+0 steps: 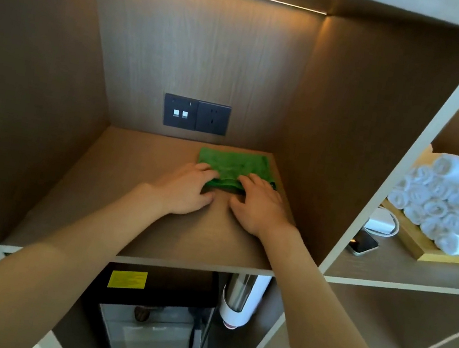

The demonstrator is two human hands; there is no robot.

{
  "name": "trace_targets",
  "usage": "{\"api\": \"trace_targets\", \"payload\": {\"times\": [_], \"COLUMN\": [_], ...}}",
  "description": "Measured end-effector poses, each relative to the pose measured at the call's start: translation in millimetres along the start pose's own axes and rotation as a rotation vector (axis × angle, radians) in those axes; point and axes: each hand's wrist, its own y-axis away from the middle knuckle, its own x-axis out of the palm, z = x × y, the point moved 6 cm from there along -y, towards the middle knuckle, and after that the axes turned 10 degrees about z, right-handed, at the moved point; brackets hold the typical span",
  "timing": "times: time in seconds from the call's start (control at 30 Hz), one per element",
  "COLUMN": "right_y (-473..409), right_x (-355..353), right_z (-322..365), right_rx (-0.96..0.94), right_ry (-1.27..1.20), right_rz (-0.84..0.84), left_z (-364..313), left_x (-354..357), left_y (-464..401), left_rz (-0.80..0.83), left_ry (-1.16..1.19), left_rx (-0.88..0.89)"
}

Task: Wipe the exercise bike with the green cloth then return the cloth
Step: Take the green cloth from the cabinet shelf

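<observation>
The green cloth (pixel 231 165) lies folded on the brown shelf (pixel 133 187) of a wooden cubby, toward its back right. My left hand (pixel 189 188) holds the cloth's near left edge, fingers curled on top and thumb at the front. On the near right edge, my right hand (pixel 257 206) has the same hold. The cloth bunches slightly between the two hands. No exercise bike is in view.
A black socket panel (pixel 195 114) sits on the cubby's back wall. In the cubby to the right are rolled white towels (pixel 450 200) on a wooden tray (pixel 423 248), a phone (pixel 362 242) and a white charger (pixel 382 222). Below is a small fridge (pixel 154 314).
</observation>
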Motion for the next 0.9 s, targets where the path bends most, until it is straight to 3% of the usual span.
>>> {"api": "trace_targets", "payload": {"times": [0.9], "right_y": [175], "right_x": [29], "right_z": [35], "right_rx": [-0.247], "right_ry": [-0.075], "right_rz": [-0.245], "left_z": [-64], "left_x": [29], "left_y": [187], "left_rz": [-0.128], "left_ry": [0.142], "left_rx": [-0.034]}}
